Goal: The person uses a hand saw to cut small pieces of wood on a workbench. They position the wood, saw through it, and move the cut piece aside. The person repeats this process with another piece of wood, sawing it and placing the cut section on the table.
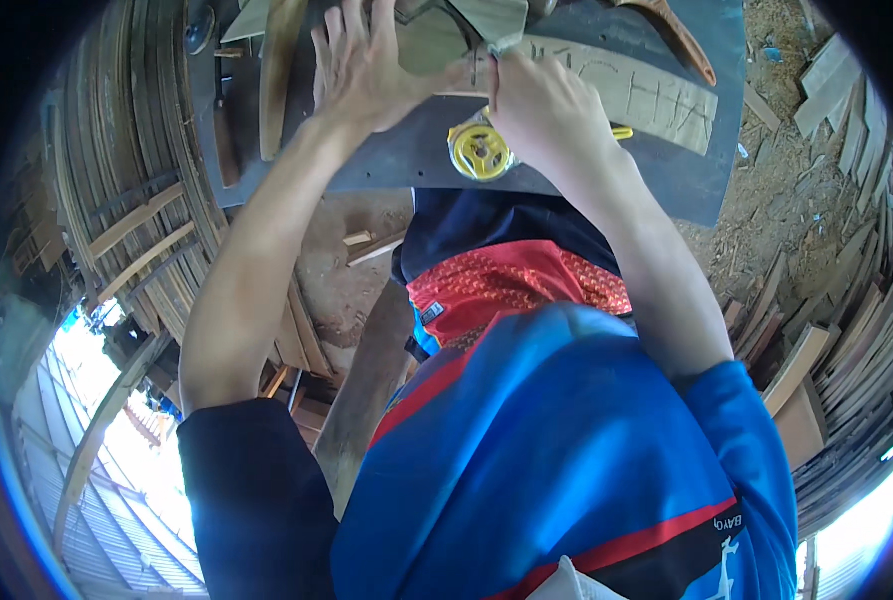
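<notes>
My left hand lies with fingers spread on the worktable, its thumb stretched toward my right hand along a flat tan wooden piece. My right hand is closed, its fingertips meeting a thin dark edge beside that piece; what it pinches is hidden by the fingers. Under and beyond the right hand runs a pale board with dark pencil-like lines across it. A yellow, wheel-shaped tape measure sits just below the right hand. Another angular wooden piece shows at the upper edge.
The dark worktable carries a curved wooden strip and a dark-handled tool at left. A curved brown wooden piece lies at upper right. Stacked planks stand left; scrap wood litters the ground right.
</notes>
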`<action>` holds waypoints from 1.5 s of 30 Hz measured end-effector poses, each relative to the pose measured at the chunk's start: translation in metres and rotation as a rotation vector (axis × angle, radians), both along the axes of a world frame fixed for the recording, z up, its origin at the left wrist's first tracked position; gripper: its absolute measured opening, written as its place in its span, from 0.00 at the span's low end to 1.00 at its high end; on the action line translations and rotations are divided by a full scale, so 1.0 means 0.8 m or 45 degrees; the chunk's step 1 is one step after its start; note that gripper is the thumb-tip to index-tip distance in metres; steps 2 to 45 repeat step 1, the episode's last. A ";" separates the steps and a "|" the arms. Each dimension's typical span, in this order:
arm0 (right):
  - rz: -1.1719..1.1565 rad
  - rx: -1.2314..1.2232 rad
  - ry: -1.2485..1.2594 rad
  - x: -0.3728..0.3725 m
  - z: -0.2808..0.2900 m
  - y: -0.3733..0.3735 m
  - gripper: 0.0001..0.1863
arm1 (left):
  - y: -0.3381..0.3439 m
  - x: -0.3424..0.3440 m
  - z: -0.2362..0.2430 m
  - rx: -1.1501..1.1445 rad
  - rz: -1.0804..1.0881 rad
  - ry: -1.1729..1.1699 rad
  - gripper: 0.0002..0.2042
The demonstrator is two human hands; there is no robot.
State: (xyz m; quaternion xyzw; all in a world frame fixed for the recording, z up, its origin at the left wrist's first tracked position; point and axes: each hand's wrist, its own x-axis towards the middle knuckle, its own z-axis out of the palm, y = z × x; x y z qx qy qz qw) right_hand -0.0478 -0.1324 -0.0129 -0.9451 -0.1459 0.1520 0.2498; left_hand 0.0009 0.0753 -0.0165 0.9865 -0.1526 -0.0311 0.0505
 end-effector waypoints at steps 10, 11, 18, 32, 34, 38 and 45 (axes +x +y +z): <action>-0.082 0.014 0.134 0.006 0.005 0.009 0.15 | 0.002 0.002 0.003 -0.048 -0.074 -0.018 0.60; -0.082 0.014 0.134 0.006 0.005 0.009 0.15 | 0.002 0.002 0.003 -0.048 -0.074 -0.018 0.60; -0.082 0.014 0.134 0.006 0.005 0.009 0.15 | 0.002 0.002 0.003 -0.048 -0.074 -0.018 0.60; -0.082 0.014 0.134 0.006 0.005 0.009 0.15 | 0.002 0.002 0.003 -0.048 -0.074 -0.018 0.60; -0.082 0.014 0.134 0.006 0.005 0.009 0.15 | 0.002 0.002 0.003 -0.048 -0.074 -0.018 0.60; -0.082 0.014 0.134 0.006 0.005 0.009 0.15 | 0.002 0.002 0.003 -0.048 -0.074 -0.018 0.60; -0.082 0.014 0.134 0.006 0.005 0.009 0.15 | 0.002 0.002 0.003 -0.048 -0.074 -0.018 0.60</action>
